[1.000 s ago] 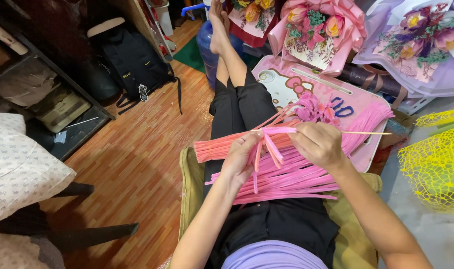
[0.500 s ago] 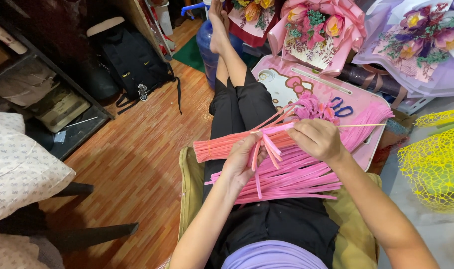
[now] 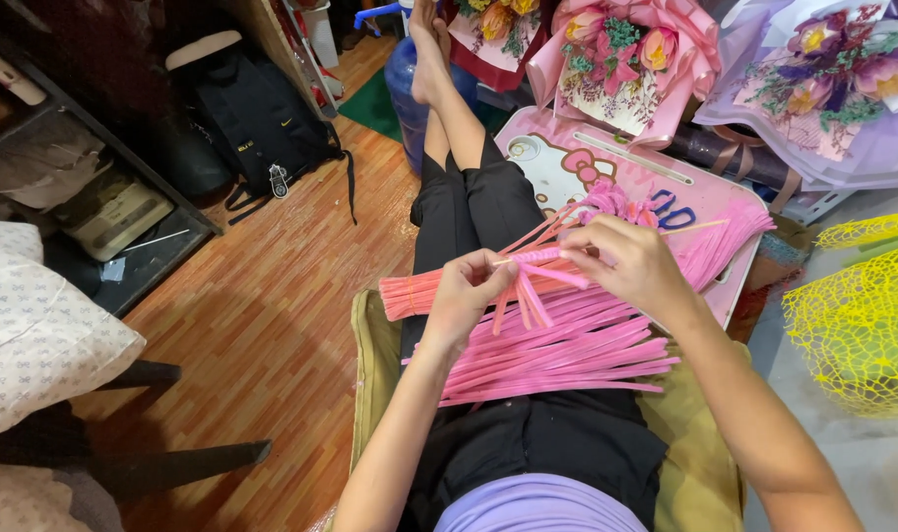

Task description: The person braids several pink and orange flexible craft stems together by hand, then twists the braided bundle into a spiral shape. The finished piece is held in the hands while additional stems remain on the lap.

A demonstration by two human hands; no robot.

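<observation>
Seated on a cushion, legs stretched along the wooden floor (image 3: 272,325); a sheaf of pink strips (image 3: 557,350) lies across the lap, its far ends resting on a pink lap tray (image 3: 567,163).

Left hand (image 3: 466,296) — grip closed on the near end of a tightly wound pink strip bundle (image 3: 533,258), loose tails hanging below the fingers; right hand (image 3: 634,268) — fingers pinched narrow on the other end of the same bundle, a thin stick (image 3: 700,226) poking out past it.

Wrapped bouquets (image 3: 621,59) stand beyond the tray; yellow mesh (image 3: 863,315) to the right; black backpack (image 3: 257,118) to the left.

Risks, as judged: the winding looks held by finger pressure alone, so a slackened pinch could let it spring loose; the lap sheaf sits unsecured — a knee shift might slide strips onto the floor; dangling tails could snag in the sheaf.
</observation>
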